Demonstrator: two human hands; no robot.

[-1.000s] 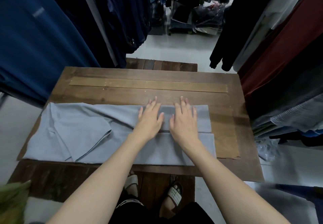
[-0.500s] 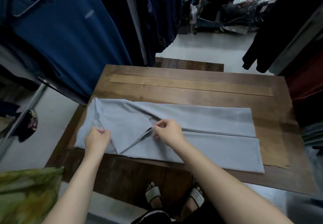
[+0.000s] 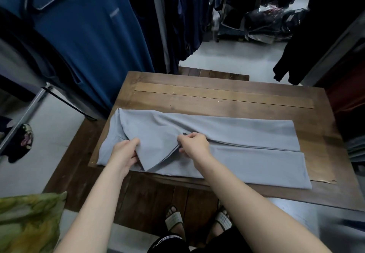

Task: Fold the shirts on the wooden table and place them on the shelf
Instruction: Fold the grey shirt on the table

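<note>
A light grey shirt [image 3: 246,150] lies folded lengthwise into a long strip across the wooden table [image 3: 227,102]. Its sleeve flap points toward the near edge at the left end. My left hand [image 3: 123,154] pinches the left edge of that flap. My right hand [image 3: 194,146] pinches the flap's right edge, where the two long folds meet. The right half of the strip lies flat and untouched. No shelf is in view.
Blue and dark garments [image 3: 88,41] hang close on the left and back. Black and red clothes [image 3: 335,45] hang on the right. A green patterned cloth [image 3: 25,223] sits at the bottom left. Bagged clothes [image 3: 266,19] lie on the floor beyond the table.
My hands left the flat middle of the shirt and moved left to pinch the sleeve flap. The view swung left with them. Since half a second ago, the grip has barely shifted.
</note>
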